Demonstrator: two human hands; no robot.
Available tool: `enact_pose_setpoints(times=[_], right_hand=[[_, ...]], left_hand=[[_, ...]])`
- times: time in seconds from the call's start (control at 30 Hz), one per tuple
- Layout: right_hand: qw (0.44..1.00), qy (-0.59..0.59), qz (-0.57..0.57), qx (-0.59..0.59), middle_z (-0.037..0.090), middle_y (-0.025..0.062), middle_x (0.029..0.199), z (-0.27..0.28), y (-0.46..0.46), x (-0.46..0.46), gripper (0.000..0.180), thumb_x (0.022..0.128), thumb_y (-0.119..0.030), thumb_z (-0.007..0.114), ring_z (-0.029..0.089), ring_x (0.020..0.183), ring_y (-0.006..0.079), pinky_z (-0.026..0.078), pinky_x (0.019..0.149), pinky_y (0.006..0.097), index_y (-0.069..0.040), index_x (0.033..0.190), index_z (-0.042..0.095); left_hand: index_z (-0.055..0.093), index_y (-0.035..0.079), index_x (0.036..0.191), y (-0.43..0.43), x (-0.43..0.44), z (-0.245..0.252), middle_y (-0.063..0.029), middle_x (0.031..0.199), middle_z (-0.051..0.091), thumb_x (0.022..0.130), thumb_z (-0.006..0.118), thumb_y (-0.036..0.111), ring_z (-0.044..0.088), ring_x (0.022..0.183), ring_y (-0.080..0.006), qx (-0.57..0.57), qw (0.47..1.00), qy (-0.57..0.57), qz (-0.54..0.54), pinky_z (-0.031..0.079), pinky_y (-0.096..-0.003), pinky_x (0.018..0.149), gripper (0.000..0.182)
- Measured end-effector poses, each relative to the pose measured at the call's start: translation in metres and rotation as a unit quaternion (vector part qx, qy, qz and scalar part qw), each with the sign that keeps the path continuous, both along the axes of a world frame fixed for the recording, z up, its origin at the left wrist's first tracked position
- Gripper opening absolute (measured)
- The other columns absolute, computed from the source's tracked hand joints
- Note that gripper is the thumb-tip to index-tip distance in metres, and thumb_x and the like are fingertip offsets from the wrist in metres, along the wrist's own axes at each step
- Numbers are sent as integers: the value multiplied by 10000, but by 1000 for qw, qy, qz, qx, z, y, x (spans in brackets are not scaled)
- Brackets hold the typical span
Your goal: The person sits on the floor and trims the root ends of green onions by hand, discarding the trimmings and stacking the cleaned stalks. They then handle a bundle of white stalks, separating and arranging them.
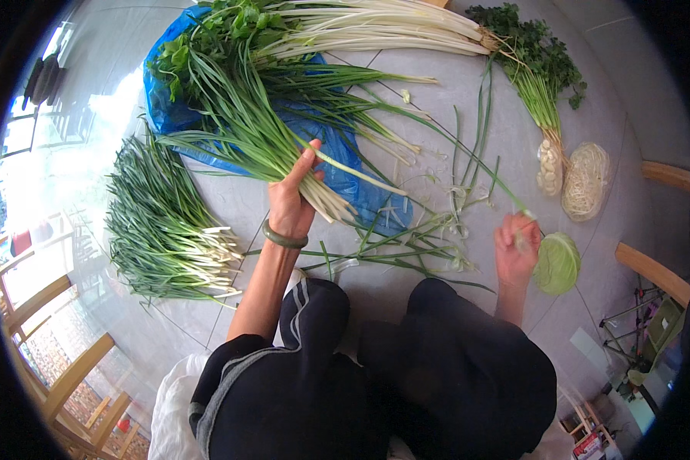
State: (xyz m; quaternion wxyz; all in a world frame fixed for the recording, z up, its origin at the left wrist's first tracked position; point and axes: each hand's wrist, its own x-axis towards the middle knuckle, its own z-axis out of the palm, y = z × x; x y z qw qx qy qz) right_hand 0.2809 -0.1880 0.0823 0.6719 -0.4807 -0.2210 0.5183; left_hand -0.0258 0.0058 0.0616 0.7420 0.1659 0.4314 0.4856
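My left hand [292,201], with a bangle [284,237] on its wrist, grips a bunch of Chinese chives [259,138] by the pale stalks. One stalk [362,173] sticks out sideways from that bunch. Off to the right, my right hand [514,247] is slightly blurred, its fingers pinching the end of a long green chive leaf [483,164]. Loose chives [374,123] lie on a blue plastic bag [345,190] beyond my left hand. A pile of chives [161,224] with aligned white ends rests on the floor at left.
Stripped leaves and skins [420,241] litter the tiled floor before my knees. A cabbage [558,263] sits beside my right hand. Farther out lie celery [379,29], cilantro [537,75], bagged garlic cloves [549,167] and bagged sprouts [586,178]. Wooden chairs [77,376] stand at the sides.
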Motion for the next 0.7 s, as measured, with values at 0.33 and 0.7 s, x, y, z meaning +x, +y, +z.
enact_pose_setpoints(times=[0.33,0.7], right_hand=[[886,-440,137,-50,648,82,911,27,70,-78,276,766,-96,747,558,654,134,441,560,251,-33,1027,681],[948,-283,142,-33,665,51,701,20,113,-126,85,791,-81,724,560,568,111,429,519,266,-1,810,702]], left_hand=[[557,22,1034,-17,14,12,-112,997,647,839,678,26,576,790,-123,58,997,15,-58,466,-250,622,231],[626,-5,1023,-26,4,10,-67,915,617,878,649,91,539,738,-117,12,998,26,-57,460,-241,657,175]])
